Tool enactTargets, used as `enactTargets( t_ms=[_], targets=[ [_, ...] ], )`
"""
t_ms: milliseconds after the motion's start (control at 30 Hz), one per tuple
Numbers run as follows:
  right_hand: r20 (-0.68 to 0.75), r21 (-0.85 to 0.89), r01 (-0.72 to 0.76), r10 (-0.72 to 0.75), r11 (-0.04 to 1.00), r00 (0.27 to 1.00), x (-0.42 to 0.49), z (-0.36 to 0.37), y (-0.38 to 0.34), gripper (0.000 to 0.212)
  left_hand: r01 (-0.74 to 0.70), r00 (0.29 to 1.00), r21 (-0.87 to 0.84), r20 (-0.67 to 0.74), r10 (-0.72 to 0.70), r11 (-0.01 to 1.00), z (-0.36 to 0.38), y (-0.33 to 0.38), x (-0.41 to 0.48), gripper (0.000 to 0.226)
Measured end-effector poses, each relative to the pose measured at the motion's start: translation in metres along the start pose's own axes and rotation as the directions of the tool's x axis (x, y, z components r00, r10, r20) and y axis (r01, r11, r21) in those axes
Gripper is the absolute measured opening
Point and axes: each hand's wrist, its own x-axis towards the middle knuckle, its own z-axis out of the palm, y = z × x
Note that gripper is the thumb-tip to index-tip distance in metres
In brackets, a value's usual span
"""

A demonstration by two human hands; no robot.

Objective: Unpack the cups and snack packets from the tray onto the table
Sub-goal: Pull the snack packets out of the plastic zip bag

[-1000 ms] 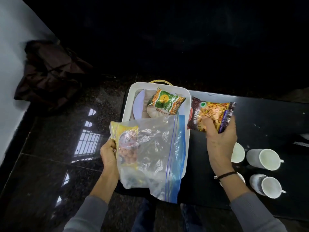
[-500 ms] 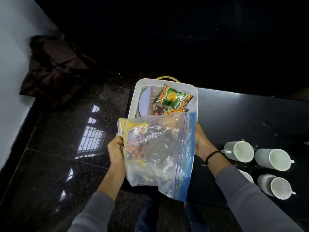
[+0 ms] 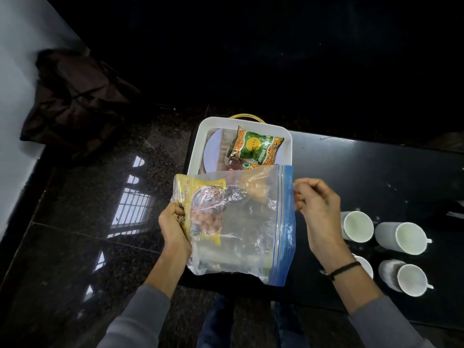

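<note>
The green packet (image 3: 256,146) carries a yellow circle whose small writing seems to read "let's try"; other labels are too blurred to read. It lies in the white tray (image 3: 198,141), above a red packet (image 3: 237,165) half hidden by the clear zip bag (image 3: 248,222). The left hand (image 3: 173,227) grips the bag around a yellow packet (image 3: 203,212) inside it. The right hand (image 3: 316,209) pinches the bag's blue edge with curled fingers. 4 white cups (image 3: 401,238) stand on the black table (image 3: 364,172), just beside the right wrist.
</note>
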Motion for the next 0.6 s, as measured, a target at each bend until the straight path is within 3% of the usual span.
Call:
enactTargets(
  t_ms=[133,233,400,500,533,600],
  targets=[
    [0.119,0.068,0.071,-0.078,0.995,0.990,-0.021,-0.001,-0.005,0.005,-0.017,0.999,0.035,-0.036,0.018,0.999,0.000,0.000,-0.001,0.038],
    [0.110,0.055,0.118,-0.124,0.991,0.986,-0.025,0.002,-0.004,0.010,-0.058,0.996,0.074,-0.067,0.063,0.996,0.000,0.001,-0.004,0.033],
    [0.125,-0.075,0.249,-0.239,0.966,0.963,-0.030,0.010,-0.002,0.015,-0.094,0.993,0.068,-0.066,0.099,0.993,0.003,0.001,-0.006,0.029],
    [0.230,-0.112,0.148,-0.119,0.983,0.966,-0.031,0.017,-0.005,0.004,-0.105,0.992,0.042,-0.071,0.107,0.994,0.006,-0.001,-0.008,0.030],
    [0.266,-0.150,0.110,-0.067,0.982,0.962,-0.032,0.020,-0.002,0.005,-0.098,0.993,0.030,-0.070,0.100,0.995,0.007,-0.001,-0.008,0.033],
    [0.189,-0.200,-0.032,0.070,0.979,0.979,-0.031,0.015,0.016,0.022,-0.068,0.997,0.012,-0.030,0.068,0.998,0.010,-0.002,-0.008,0.039]
  ],
)
